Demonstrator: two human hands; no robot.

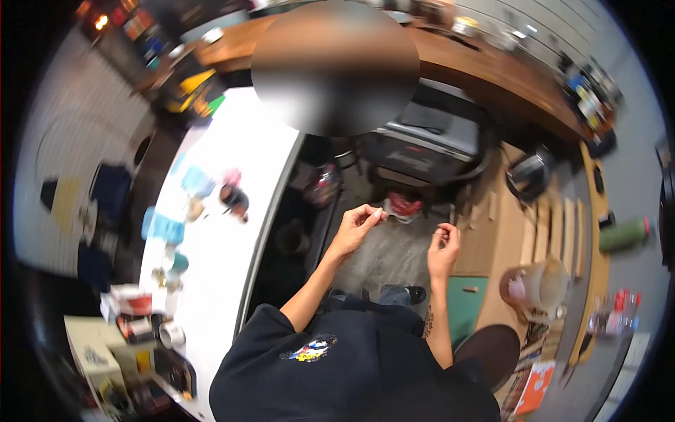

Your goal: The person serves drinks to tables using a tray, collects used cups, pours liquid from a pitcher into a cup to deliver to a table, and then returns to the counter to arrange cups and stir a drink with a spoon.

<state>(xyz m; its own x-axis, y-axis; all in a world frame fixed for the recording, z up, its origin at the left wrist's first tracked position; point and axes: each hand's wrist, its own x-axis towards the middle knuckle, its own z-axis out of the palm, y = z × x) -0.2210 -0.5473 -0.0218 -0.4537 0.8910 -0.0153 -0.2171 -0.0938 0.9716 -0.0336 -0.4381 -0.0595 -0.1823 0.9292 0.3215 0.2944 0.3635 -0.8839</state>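
Observation:
My left hand (359,226) is raised in front of my torso, thumb and forefinger pinched together. A small pale spot shows at its fingertips, too small to name. My right hand (444,247) is held up a short way to the right, fingers curled in and pressed together. A thin dark upright sliver (452,213) shows just above those fingers; I cannot tell whether they hold it. Both hands are in the air over the grey floor (383,257), apart from each other. Behind the left fingertips, lower down, lies a red and white bag (403,205).
To the left runs a white table (218,281) with a blue container (163,225), a white cup (171,335) and small jars. A black and grey case (429,141) stands ahead. Wooden shelving with a translucent bucket (545,285) is at right, beside a dark round stool (492,352).

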